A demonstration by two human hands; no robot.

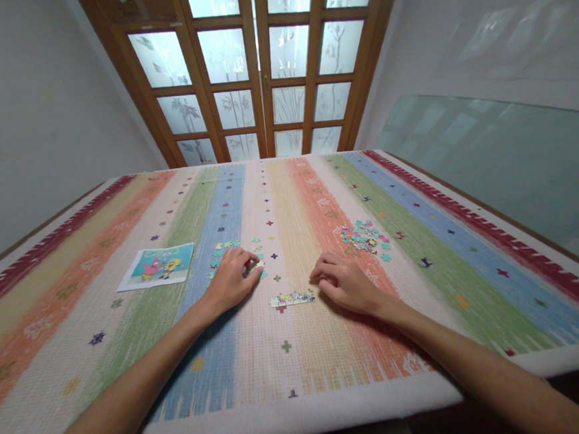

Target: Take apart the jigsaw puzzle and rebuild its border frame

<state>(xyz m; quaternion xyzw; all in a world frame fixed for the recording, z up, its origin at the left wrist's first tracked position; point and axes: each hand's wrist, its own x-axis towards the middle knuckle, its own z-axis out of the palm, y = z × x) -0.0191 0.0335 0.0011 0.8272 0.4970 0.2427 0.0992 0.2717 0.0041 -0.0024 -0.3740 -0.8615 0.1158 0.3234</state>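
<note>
A short strip of joined jigsaw puzzle pieces (292, 299) lies on the striped tablecloth between my hands. My right hand (343, 281) is just beyond the right end of this strip, its fingers curled and drawn together; whatever is between the fingertips is too small to make out. Over a spread of loose teal puzzle pieces (220, 246) rests my left hand (234, 275). Its fingers are loosely bent, with a gap between thumb and forefinger, and they hide part of that spread. A heap of mixed puzzle pieces (365, 236) lies beyond my right hand.
A printed picture of two cartoon characters (163, 264) lies flat at the left. The striped tablecloth (300, 356) covers the table up to its near edge. Wooden doors with glass panes (260, 79) stand behind; a glass panel (506, 166) leans along the right wall.
</note>
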